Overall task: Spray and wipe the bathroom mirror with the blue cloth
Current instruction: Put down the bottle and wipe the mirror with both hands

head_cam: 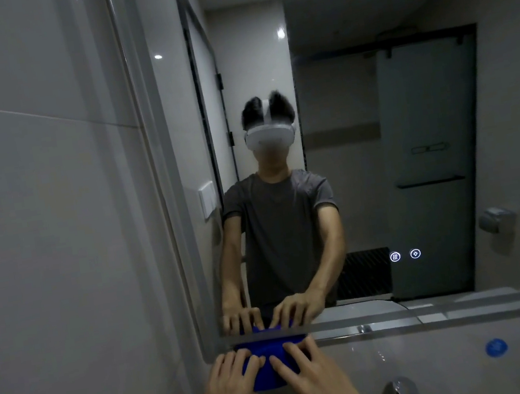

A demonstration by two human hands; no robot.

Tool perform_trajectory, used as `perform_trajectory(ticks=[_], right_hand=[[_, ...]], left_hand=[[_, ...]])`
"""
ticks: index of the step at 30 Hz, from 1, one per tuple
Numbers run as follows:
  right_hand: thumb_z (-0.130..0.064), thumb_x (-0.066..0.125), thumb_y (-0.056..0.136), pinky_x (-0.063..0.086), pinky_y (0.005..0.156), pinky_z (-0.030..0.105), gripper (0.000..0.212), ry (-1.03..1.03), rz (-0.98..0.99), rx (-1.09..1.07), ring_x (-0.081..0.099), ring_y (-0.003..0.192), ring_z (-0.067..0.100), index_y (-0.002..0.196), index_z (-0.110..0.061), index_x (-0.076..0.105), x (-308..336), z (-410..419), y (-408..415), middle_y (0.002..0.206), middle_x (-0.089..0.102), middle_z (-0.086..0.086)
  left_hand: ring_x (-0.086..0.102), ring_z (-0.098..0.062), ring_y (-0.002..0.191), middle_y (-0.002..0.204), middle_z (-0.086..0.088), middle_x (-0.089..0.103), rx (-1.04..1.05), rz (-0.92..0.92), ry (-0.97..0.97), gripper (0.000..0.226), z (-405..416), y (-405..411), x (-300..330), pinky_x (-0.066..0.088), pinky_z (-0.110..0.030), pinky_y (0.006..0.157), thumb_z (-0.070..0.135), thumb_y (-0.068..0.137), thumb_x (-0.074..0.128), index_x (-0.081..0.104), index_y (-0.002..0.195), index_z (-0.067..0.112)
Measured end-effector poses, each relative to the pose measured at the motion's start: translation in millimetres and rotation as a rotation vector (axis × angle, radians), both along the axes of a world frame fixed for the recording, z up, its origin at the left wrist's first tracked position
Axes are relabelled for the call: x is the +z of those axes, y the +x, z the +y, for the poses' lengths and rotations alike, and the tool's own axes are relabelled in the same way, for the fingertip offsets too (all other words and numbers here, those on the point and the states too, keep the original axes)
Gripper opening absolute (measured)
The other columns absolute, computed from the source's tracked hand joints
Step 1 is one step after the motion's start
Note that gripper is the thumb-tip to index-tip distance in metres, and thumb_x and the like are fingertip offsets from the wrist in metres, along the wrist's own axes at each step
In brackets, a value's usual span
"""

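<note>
A: How many hands are showing in the head view, and what are they doing?

B: Two; the left hand [231, 386] and the right hand [313, 373] are both lying flat with fingers spread, pressing on one blue cloth [269, 367]; neither is curling into a fist; they are sitting side by side, fingertips nearly touching over the cloth.

A: Where is the cloth sitting?

B: It is bunching against the wall just under the bottom edge of the mirror [411, 142], near the mirror's lower left corner; its top is reaching up to the mirror's frosted bottom strip, and its reflection is showing right above that strip.

A: Anything else to count?

B: One mirror; two small lit round icons [405, 255] are glowing side by side in the glass, right of the hands; one metal tap [401, 392] is poking up at the bottom edge, right of the right hand and apart from it; one round blue item [496, 347] is lying well to the right on the pale surface, too blurred to identify.

A: And in the reflection?

B: One person in a grey short-sleeved shirt is wearing a white headset, both arms reaching down to the cloth; one frosted door is standing behind; one white switch plate [208, 200] is showing on the reflected wall at the left.
</note>
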State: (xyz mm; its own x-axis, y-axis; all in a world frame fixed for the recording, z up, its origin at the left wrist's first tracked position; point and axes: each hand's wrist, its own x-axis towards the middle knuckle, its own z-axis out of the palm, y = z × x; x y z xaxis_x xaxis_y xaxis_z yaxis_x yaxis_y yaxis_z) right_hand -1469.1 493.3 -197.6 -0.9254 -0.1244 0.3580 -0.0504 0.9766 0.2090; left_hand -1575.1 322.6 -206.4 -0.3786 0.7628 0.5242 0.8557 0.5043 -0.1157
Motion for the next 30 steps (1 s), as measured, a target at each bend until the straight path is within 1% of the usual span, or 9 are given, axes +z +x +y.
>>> perform_trajectory(ticks=[3, 5, 8, 10, 12, 15, 20, 24, 30], right_hand=[[-0.054, 0.088, 0.042, 0.054, 0.051, 0.018, 0.088, 0.058, 0.051, 0.036, 0.067, 0.085, 0.017, 0.12, -0.032, 0.053, 27, -4, 6, 0.114, 0.05, 0.004], [-0.046, 0.088, 0.047, 0.054, 0.053, 0.021, 0.085, 0.091, 0.17, 0.065, 0.062, 0.084, 0.021, 0.122, -0.028, 0.053, 67, -6, 5, 0.112, 0.056, 0.006], [-0.025, 0.086, 0.055, 0.058, 0.064, 0.034, 0.079, 0.106, 0.389, 0.059, 0.055, 0.089, 0.03, 0.127, -0.02, 0.056, 157, -5, 3, 0.114, 0.063, 0.013], [-0.016, 0.083, 0.058, 0.059, 0.069, 0.039, 0.078, 0.122, 0.479, 0.053, 0.058, 0.096, 0.035, 0.131, -0.018, 0.056, 224, -4, 2, 0.122, 0.06, 0.017], [-0.011, 0.079, 0.066, 0.057, 0.076, 0.044, 0.078, 0.152, 0.538, 0.054, 0.054, 0.108, 0.039, 0.137, -0.017, 0.049, 288, -4, 2, 0.131, 0.052, 0.018], [-0.011, 0.071, 0.076, 0.05, 0.091, 0.049, 0.077, 0.228, 0.608, 0.039, 0.042, 0.121, 0.04, 0.145, -0.019, 0.037, 368, -6, -4, 0.141, 0.041, 0.018], [-0.011, 0.061, 0.087, 0.044, 0.098, 0.046, 0.072, 0.265, 0.746, 0.049, 0.031, 0.129, 0.036, 0.15, -0.02, 0.027, 474, -14, -10, 0.146, 0.033, 0.015], [-0.025, 0.066, 0.087, 0.042, 0.1, 0.046, 0.072, 0.271, 0.839, 0.047, 0.029, 0.131, 0.035, 0.149, -0.023, 0.028, 555, -29, -15, 0.145, 0.034, 0.013], [-0.019, 0.065, 0.087, 0.041, 0.101, 0.047, 0.066, 0.251, 0.891, 0.044, 0.03, 0.132, 0.034, 0.145, -0.022, 0.035, 633, -47, -34, 0.141, 0.04, 0.013]], left_hand=[[0.069, -0.017, 0.073, 0.085, 0.001, 0.07, 0.007, 0.031, 0.059, 0.078, -4, 3, 23, 0.042, -0.03, 0.083, 0.02, 0.028, 0.089, 0.043, 0.09, 0.029], [0.069, -0.022, 0.079, 0.091, -0.002, 0.07, 0.038, 0.097, 0.16, 0.076, -3, 4, 64, 0.042, -0.033, 0.087, 0.019, 0.032, 0.088, 0.045, 0.095, 0.027], [0.065, -0.029, 0.093, 0.104, -0.008, 0.067, 0.073, 0.254, 0.281, 0.066, 0, 1, 157, 0.037, -0.037, 0.095, 0.018, 0.047, 0.085, 0.05, 0.103, 0.022], [0.062, -0.03, 0.099, 0.109, -0.01, 0.064, 0.092, 0.358, 0.345, 0.056, 3, -1, 225, 0.038, -0.039, 0.098, 0.016, 0.055, 0.081, 0.057, 0.105, 0.017], [0.06, -0.03, 0.1, 0.109, -0.01, 0.064, 0.125, 0.42, 0.416, 0.05, 6, 1, 287, 0.042, -0.04, 0.097, 0.015, 0.059, 0.077, 0.061, 0.107, 0.013], [0.059, -0.03, 0.099, 0.107, -0.01, 0.063, 0.157, 0.463, 0.527, 0.046, 9, 6, 365, 0.046, -0.042, 0.092, 0.011, 0.066, 0.071, 0.059, 0.11, 0.011], [0.057, -0.029, 0.105, 0.112, -0.01, 0.061, 0.18, 0.593, 0.574, 0.041, 3, 7, 477, 0.042, -0.039, 0.095, 0.012, 0.077, 0.065, 0.052, 0.116, 0.013], [0.052, -0.035, 0.114, 0.122, -0.016, 0.058, 0.27, 0.664, 0.588, 0.047, -7, 11, 560, 0.038, -0.042, 0.098, 0.013, 0.081, 0.066, 0.047, 0.124, 0.011], [0.051, -0.043, 0.114, 0.124, -0.024, 0.055, 0.347, 0.663, 0.584, 0.053, -15, 1, 636, 0.043, -0.049, 0.09, 0.0, 0.08, 0.067, 0.043, 0.127, 0.006]])
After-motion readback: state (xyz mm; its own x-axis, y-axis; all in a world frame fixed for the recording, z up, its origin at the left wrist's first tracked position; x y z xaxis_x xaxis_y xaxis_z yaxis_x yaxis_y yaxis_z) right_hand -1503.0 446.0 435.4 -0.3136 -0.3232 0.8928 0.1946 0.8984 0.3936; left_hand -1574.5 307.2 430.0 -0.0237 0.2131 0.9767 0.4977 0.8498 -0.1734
